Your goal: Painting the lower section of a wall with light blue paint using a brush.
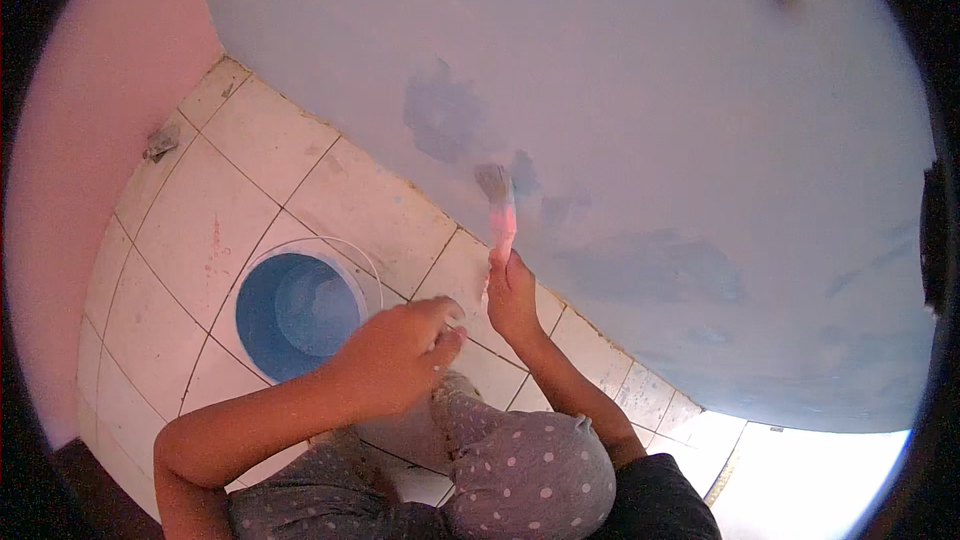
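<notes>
My right hand (512,297) is wrapped round the handle of a paintbrush (503,218), which points upward. The brush's handle looks pink, and its grey-brown bristles are at or close to the pale blue-grey wall (640,120); contact cannot be told. Just left of it, my left hand (415,345) is closed, fingers curled in. Something small and whitish shows at its fingertips, too unclear to name. Beside my left forearm, a bucket (300,310) with a blue inside and a thin wire handle stands on the floor. Part of its near rim lies behind my arm.
Darker bluish patches (445,115) mark the wall. White floor tiles (235,140) with dark joints and stains meet it along a slanting edge. A pink wall (110,70) rises at the left, with a small greyish object (160,143) at its foot. My knee (535,465) is bent below my hands.
</notes>
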A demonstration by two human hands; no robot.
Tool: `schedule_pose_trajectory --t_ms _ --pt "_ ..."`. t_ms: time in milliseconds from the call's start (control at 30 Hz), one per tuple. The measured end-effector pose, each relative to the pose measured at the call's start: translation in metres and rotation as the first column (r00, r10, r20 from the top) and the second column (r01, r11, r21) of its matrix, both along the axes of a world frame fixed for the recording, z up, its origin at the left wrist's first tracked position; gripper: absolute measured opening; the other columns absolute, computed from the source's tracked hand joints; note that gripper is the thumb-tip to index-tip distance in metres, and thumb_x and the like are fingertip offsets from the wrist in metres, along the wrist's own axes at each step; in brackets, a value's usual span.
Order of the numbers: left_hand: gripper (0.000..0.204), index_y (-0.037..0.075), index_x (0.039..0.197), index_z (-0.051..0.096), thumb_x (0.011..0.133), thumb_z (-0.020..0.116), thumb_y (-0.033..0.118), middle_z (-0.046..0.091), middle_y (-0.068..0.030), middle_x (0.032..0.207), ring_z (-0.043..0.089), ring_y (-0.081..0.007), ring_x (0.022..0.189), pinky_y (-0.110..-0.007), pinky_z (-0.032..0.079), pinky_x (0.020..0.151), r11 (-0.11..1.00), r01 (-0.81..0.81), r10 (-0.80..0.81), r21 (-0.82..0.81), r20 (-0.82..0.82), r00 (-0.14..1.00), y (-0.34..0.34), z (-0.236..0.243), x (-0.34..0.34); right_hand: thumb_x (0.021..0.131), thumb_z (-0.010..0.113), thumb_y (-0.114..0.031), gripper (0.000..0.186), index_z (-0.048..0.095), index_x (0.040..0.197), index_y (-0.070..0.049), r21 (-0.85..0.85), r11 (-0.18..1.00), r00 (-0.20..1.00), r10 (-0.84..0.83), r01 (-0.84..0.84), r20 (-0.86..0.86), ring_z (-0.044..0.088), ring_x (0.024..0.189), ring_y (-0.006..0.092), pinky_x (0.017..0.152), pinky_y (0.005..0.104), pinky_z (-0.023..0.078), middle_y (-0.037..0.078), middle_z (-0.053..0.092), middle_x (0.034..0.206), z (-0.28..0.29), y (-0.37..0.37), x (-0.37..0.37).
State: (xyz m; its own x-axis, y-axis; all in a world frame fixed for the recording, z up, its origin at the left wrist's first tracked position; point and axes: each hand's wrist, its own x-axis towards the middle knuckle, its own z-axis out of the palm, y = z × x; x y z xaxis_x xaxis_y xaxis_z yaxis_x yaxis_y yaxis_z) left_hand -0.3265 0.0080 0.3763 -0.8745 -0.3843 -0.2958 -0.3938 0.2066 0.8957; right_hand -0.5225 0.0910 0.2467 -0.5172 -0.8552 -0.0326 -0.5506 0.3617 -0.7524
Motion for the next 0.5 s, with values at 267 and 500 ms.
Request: schedule_pose_trajectory --t_ms 267,500 --pt "0.029 0.003 0.117 0.054 0.098 0.046 0.022 0.062 -0.0088 0.083 0.058 -0.0150 0.070 -0.031 0.048 0.064 0.976 -0.176 0.178 0.126 -0.001 0.984 -0.013 -0.007 0.035 0.098 0.045 -0.026 0.025 0.045 0.097 -0.001 0.229 0.952 0.625 -0.306 0.204 0.718 0.048 0.040 0.0304 0.040 0.0453 0.040 0.013 0.049 0.056 -0.028 0.073 0.032" --pt "0.027 0.000 0.114 0.054 0.094 0.050 0.018 0.061 -0.0115 0.081 0.059 -0.0198 0.073 -0.033 0.047 0.068 0.939 -0.222 0.230 0.264 0.003 0.973 -0.013 -0.012 0.045 0.099 0.044 -0.034 0.029 0.045 0.100 -0.004 0.047 0.965 0.814 0.243 -0.258 -0.528 0.050 0.041 0.0173 0.037 0.0328 0.037 0.004 0.051 0.056 -0.010 0.020 0.004"
